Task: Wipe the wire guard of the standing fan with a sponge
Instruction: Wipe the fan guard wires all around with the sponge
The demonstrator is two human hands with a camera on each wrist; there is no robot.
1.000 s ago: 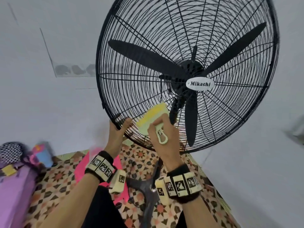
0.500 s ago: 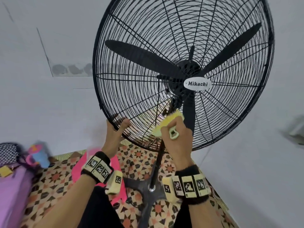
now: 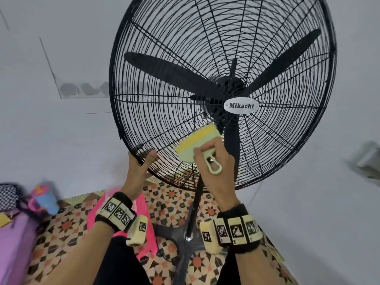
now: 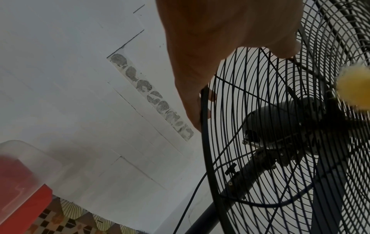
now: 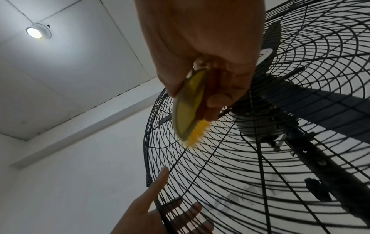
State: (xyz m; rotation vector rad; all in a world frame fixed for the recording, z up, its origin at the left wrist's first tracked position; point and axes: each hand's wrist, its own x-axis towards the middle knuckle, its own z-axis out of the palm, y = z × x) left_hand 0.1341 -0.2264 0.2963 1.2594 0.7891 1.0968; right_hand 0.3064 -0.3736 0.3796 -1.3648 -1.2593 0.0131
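Observation:
The black standing fan's wire guard [image 3: 164, 112] fills the upper head view, with a "Mikachi" badge [image 3: 241, 105] at its hub. My right hand [image 3: 209, 153] grips the pale green handle of a sponge [image 3: 197, 140]. Its yellow pad is pressed on the front wires just below and left of the hub. From the right wrist, the sponge [image 5: 190, 110] shows edge-on under my curled fingers [image 5: 216, 98]. My left hand [image 3: 141, 159] grips the guard's lower-left rim, thumb in front and fingers behind. The left wrist view shows those fingers [image 4: 198, 110] wrapped round the rim [image 4: 204, 142].
The fan's pole [image 3: 195, 202] runs down to a dark base [image 3: 170, 233] on a patterned floor [image 3: 65, 223]. A pink cloth [image 3: 141, 206] lies beside the base. Purple and checkered things [image 3: 12, 233] sit at the left. A cable [image 4: 190, 197] hangs behind the guard near the white wall.
The sponge slid rightward along the lower wires, then up toward the hub. My left hand kept its hold on the rim.

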